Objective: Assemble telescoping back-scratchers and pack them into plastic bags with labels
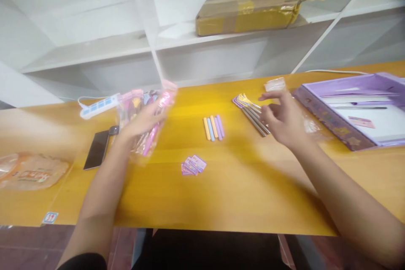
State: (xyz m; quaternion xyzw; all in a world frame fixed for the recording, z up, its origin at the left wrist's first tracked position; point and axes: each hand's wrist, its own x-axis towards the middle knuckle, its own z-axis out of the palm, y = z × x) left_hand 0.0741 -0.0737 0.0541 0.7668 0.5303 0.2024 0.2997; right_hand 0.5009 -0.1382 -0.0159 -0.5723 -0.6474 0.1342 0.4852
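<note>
your left arm is bare below a black sleeve with a curved edge, and plain black clothing covers your body.

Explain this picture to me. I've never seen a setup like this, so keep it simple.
There is no machine here: a person works with two bare hands. The single picture comes from a camera worn on the head, looking forward and down.

On the table lie five pastel sticks, a few small cards and some metal-stemmed pieces with purple and yellow ends. A purple box is at the right, a white power strip at the left.

The left hand appears to hold clear packaging with pink things inside, though it is blurred. The right hand looks empty, near the metal-stemmed pieces.
</note>
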